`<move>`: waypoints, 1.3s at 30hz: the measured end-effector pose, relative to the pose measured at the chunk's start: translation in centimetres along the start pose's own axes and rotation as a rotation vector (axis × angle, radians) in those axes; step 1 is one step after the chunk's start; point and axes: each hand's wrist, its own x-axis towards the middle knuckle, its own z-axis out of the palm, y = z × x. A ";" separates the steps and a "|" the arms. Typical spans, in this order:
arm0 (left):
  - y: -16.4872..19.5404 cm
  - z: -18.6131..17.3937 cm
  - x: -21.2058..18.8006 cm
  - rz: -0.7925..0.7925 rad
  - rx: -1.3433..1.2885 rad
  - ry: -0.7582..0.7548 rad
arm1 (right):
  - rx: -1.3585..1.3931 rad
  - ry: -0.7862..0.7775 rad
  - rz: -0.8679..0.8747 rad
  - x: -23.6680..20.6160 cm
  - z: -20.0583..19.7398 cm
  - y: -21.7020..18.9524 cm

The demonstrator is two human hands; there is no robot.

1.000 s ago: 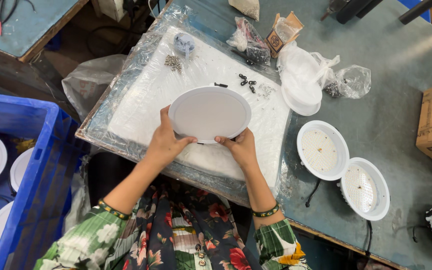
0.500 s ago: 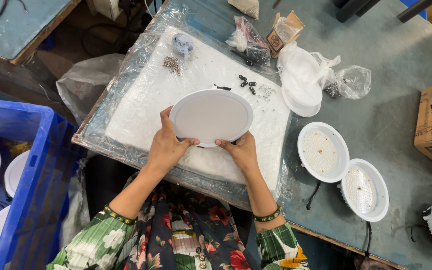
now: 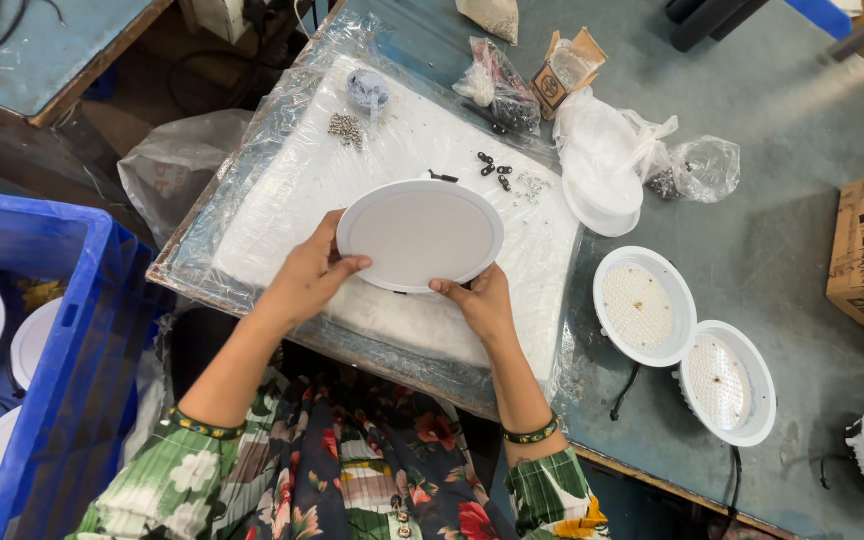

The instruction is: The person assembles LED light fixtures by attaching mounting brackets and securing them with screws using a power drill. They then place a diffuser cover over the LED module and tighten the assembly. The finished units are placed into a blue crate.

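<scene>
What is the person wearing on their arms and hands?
Nothing covers the left hand or the right hand: no gloves and no rings that I can see. Each wrist has a thin dark bangle with light dots, one on the left and one on the right. The short sleeves are green and white checked cloth with white flowers on it.

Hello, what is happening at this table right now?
A person holds a round white light panel with both hands, the left hand on its left rim and the right hand on its lower right edge. The panel is above a white pad wrapped in clear plastic. Small black clips lie on the pad. To the right, two open round lamps rest on the grey table. A blue crate with more white discs stands at the left.
</scene>
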 end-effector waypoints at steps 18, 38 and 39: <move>0.1 -0.2 -0.3 0.025 0.035 0.092 | 0.156 -0.002 -0.195 0.7 -1.6 -0.5; 1.9 -1.0 -0.3 0.153 0.040 0.032 | 0.074 0.072 -0.370 -0.1 -2.0 0.6; 2.3 -1.3 -0.1 0.187 0.026 0.033 | 0.052 0.080 -0.363 -0.2 -2.0 0.7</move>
